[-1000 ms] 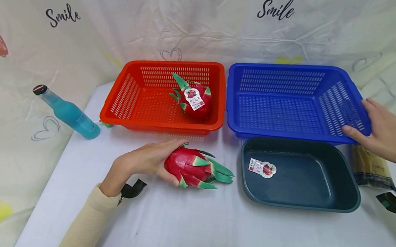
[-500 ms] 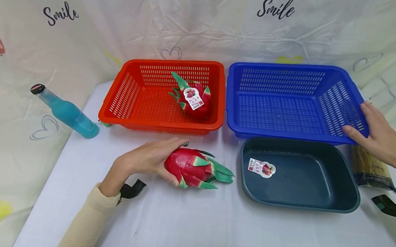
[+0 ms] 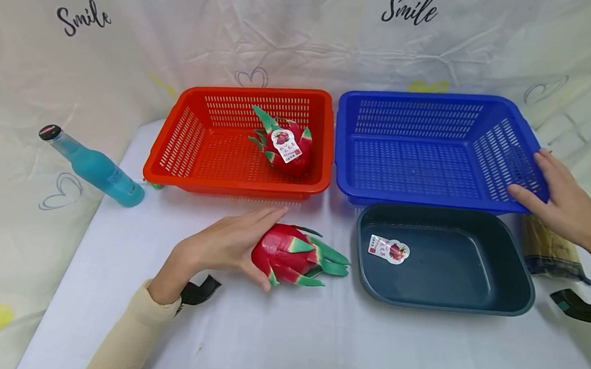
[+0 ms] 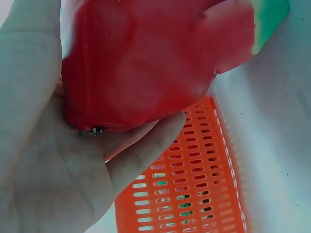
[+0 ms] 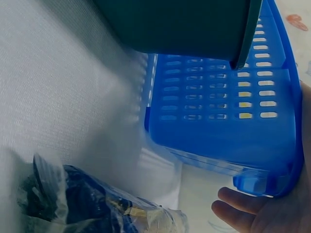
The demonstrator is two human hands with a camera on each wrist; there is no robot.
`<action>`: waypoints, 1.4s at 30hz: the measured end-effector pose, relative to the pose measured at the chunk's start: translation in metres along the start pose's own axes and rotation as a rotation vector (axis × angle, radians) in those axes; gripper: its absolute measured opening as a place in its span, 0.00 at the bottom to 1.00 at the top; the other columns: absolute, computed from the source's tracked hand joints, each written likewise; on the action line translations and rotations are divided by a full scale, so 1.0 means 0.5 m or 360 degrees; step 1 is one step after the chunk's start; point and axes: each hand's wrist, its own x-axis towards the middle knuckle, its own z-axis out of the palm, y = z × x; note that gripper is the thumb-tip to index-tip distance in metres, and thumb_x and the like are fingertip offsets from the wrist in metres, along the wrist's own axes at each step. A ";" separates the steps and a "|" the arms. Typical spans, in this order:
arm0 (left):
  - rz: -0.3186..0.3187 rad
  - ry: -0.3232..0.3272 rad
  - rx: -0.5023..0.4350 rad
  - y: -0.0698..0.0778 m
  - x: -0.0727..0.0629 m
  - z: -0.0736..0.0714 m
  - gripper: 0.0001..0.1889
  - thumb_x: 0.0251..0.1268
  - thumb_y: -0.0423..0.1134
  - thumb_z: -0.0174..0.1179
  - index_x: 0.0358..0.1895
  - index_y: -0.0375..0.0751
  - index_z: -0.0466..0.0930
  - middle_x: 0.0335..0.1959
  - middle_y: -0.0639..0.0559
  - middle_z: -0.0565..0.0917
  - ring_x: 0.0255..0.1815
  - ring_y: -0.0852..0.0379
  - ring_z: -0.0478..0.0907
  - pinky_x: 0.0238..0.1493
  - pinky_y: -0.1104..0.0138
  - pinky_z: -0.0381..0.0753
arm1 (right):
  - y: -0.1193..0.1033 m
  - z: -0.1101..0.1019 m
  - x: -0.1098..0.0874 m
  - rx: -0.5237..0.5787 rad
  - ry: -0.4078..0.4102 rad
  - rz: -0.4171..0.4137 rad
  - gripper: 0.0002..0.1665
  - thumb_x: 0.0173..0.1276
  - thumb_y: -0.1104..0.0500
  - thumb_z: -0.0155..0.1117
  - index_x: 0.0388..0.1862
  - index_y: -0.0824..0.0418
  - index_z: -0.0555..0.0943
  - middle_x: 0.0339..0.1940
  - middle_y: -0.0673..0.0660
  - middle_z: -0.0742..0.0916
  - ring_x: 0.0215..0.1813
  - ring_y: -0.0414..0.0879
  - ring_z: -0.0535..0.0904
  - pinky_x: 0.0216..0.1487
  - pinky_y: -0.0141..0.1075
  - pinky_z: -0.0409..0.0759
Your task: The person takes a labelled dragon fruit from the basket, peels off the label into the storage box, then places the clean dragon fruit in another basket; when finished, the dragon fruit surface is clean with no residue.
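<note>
White-covered table: blue basket at the right rear, red basket just beside it on the left, both with slotted walls. Dark basin in front of the blue basket; contact between their rims cannot be confirmed. Capped bottle of blue liquid near the left table edge.

Hands well apart. Right hand grips the blue basket's right front corner, thumb over the rim. Left hand is spread about the blunt end of a dragon fruit, thumb and fingers apart; grip pressure cannot be determined. That fruit lies on the table, leaf tips toward the basin. A second dragon fruit, labelled, sits in the red basket's right side. One loose-looking label in the basin, at its left.
</note>
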 end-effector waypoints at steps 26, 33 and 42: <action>0.0190 0.0153 0.0252 -0.019 0.025 0.012 0.48 0.35 0.68 0.73 0.67 0.60 0.67 0.62 0.61 0.74 0.61 0.61 0.72 0.51 0.63 0.81 | -0.003 0.003 0.005 0.0109 0.0036 0.0069 0.52 0.69 0.50 0.53 0.79 0.64 0.35 0.80 0.65 0.37 0.75 0.78 0.36 0.63 0.76 0.39; 0.0249 0.0164 0.0318 -0.008 0.024 0.014 0.47 0.36 0.66 0.72 0.66 0.60 0.67 0.62 0.61 0.74 0.62 0.61 0.71 0.51 0.61 0.81 | -0.002 0.003 0.003 0.0095 0.0042 0.0079 0.52 0.70 0.50 0.53 0.79 0.64 0.35 0.80 0.64 0.37 0.76 0.77 0.34 0.64 0.75 0.38; 0.0214 0.0231 0.0311 0.018 -0.015 -0.025 0.49 0.33 0.65 0.75 0.67 0.58 0.67 0.62 0.60 0.73 0.62 0.62 0.71 0.48 0.64 0.84 | -0.002 0.006 0.001 0.0069 0.0051 0.0092 0.52 0.69 0.49 0.53 0.79 0.64 0.36 0.80 0.65 0.38 0.76 0.77 0.36 0.64 0.75 0.39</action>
